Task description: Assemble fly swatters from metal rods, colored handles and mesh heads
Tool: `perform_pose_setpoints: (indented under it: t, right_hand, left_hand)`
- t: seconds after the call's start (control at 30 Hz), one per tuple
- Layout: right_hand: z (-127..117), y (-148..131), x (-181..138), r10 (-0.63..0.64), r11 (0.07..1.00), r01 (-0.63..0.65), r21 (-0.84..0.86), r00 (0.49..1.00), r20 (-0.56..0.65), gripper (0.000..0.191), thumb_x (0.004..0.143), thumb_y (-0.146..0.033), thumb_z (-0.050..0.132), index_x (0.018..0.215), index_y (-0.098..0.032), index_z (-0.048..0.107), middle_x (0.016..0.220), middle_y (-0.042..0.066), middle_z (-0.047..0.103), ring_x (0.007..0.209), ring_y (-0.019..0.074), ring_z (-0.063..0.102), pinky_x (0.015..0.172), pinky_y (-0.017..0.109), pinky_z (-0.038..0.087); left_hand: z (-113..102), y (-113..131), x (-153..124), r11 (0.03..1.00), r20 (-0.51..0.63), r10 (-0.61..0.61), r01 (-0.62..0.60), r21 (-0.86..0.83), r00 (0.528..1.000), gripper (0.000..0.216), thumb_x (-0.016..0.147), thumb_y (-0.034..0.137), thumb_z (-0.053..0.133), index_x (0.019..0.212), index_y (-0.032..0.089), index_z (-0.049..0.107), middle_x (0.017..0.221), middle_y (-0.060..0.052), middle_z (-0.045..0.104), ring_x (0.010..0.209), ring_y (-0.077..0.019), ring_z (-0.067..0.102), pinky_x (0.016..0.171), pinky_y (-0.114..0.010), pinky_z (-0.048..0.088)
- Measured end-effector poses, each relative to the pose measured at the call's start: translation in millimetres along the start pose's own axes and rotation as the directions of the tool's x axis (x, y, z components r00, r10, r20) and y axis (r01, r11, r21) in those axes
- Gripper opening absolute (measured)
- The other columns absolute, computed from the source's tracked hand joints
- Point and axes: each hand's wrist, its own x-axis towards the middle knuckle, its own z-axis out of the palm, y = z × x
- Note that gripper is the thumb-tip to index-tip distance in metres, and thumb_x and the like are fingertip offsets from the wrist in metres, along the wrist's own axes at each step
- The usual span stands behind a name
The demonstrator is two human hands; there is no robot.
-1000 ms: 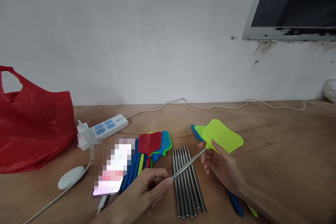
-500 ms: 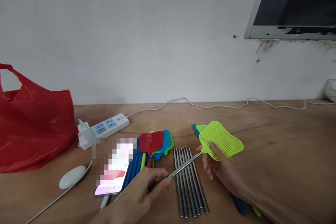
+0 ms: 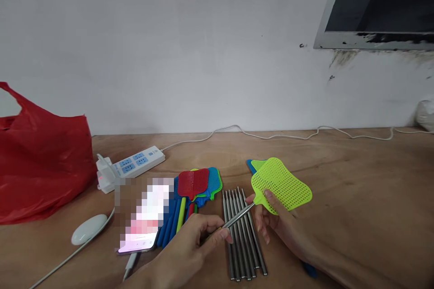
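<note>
My left hand (image 3: 193,246) pinches the lower end of a thin steel rod (image 3: 239,216) that slants up to the right. My right hand (image 3: 281,228) grips the neck of a lime-green mesh swatter head (image 3: 283,184) where the rod's tip meets it. Both hover just above a row of several loose steel rods (image 3: 242,237) lying side by side on the wooden table (image 3: 356,189). Under the green head lie more swatter heads, blue and green (image 3: 255,165).
A pile of red, blue and green swatters with coloured handles (image 3: 196,187) lies left of the rods, beside a phone (image 3: 140,223). Further left are a white power strip (image 3: 130,167), a white mouse (image 3: 88,229) and a red plastic bag (image 3: 40,158). A white cable (image 3: 271,135) runs along the wall.
My hands have drawn closer together, so less of the rod shows between them. The green head has slid a little left and toward me.
</note>
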Motion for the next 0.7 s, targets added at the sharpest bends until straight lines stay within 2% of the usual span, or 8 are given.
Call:
perform_pose_setpoints:
  t: [0.17, 0.4, 0.6, 0.7]
  right_hand:
    - [3.6, -11.0, 3.2, 0.021, 0.999, -0.020, 0.033, 0.999, -0.041, 0.044, 0.086, -0.058, 0.063, 0.089, -0.015, 0.071, 0.057, 0.001, 0.063, 0.046, 0.0111, 0.055, 0.040, 0.019, 0.044]
    - [-1.9, -27.3, 9.8, 0.032, 0.999, -0.025, 0.043, 0.984, -0.174, 0.048, 0.070, -0.062, 0.076, 0.080, -0.015, 0.072, 0.056, 0.001, 0.064, 0.046, 0.0101, 0.053, 0.042, 0.019, 0.045]
    - [-6.5, -21.7, 10.0, 0.071, 0.996, -0.064, 0.054, 0.988, -0.139, 0.048, 0.070, -0.063, 0.076, 0.077, -0.015, 0.072, 0.058, 0.003, 0.065, 0.048, 0.0118, 0.055, 0.043, 0.021, 0.046]
    - [-6.5, -21.8, 8.8, 0.062, 0.997, -0.055, 0.061, 0.990, -0.126, 0.048, 0.072, -0.064, 0.073, 0.080, -0.016, 0.073, 0.059, 0.003, 0.066, 0.049, 0.0125, 0.056, 0.043, 0.022, 0.047]
  left_hand:
    - [3.1, -1.4, -0.4, 0.998, 0.010, 0.010, -0.010, -0.060, 1.000, 0.048, 0.096, 0.057, 0.043, 0.091, 0.015, 0.067, 0.067, 0.004, 0.042, 0.060, -0.0122, 0.038, 0.054, -0.024, 0.027]
    - [3.8, -0.5, 1.5, 0.999, -0.039, -0.041, 0.041, 0.004, 0.998, 0.052, 0.096, 0.061, 0.039, 0.091, 0.016, 0.066, 0.062, 0.005, 0.042, 0.055, -0.0125, 0.046, 0.053, -0.023, 0.032]
    - [2.1, -4.5, 0.3, 0.970, -0.123, 0.004, 0.026, 0.240, 0.992, 0.047, 0.099, 0.054, 0.035, 0.086, 0.019, 0.065, 0.077, 0.000, 0.058, 0.077, -0.0186, 0.053, 0.070, -0.027, 0.038]
    - [2.9, -8.2, 2.3, 0.969, -0.133, -0.003, 0.036, 0.245, 0.991, 0.047, 0.100, 0.053, 0.034, 0.085, 0.019, 0.063, 0.081, -0.002, 0.061, 0.080, -0.0194, 0.055, 0.073, -0.028, 0.039]
